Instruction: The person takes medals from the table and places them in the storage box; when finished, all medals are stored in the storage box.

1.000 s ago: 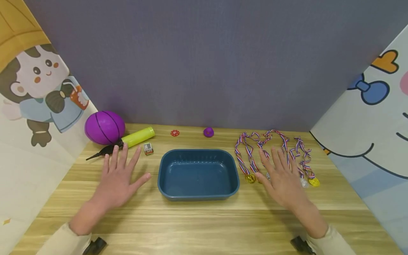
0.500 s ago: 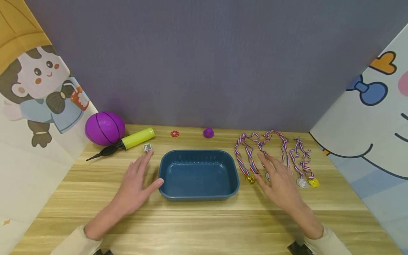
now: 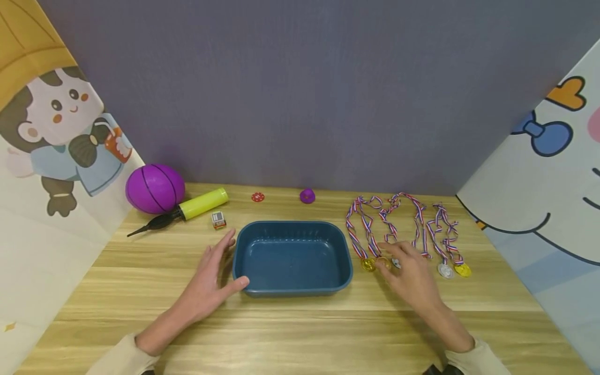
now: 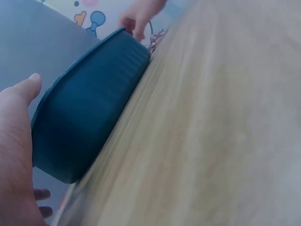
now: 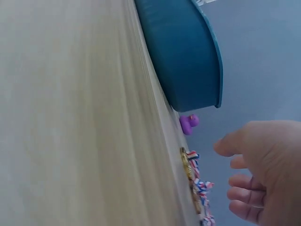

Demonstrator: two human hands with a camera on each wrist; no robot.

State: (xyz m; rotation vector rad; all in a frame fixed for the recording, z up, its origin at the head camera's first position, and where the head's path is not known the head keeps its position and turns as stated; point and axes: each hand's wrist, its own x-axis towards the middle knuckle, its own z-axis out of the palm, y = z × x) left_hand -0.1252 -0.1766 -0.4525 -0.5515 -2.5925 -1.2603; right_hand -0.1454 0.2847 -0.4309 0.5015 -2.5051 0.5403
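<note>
Left hand [image 3: 208, 284] lies flat on the table [image 3: 300, 333], fingers straight and spread, thumb tip touching the near left corner of the blue tray [image 3: 292, 229]; it holds nothing. Right hand [image 3: 412, 276], right of the tray, hovers over the medals [image 3: 403, 229], fingers loosely bent above the gold and silver discs; whether the fingertips pinch one, cannot tell. Medal ribbons fan out behind the hand, toward the far wall. Behind the tray: a small purple piece [image 3: 307, 196] and a red disc [image 3: 257, 197]. Far left of the tray: small cube [image 3: 218, 220], yellow pump [image 3: 180, 212], purple ball [image 3: 155, 188].
</note>
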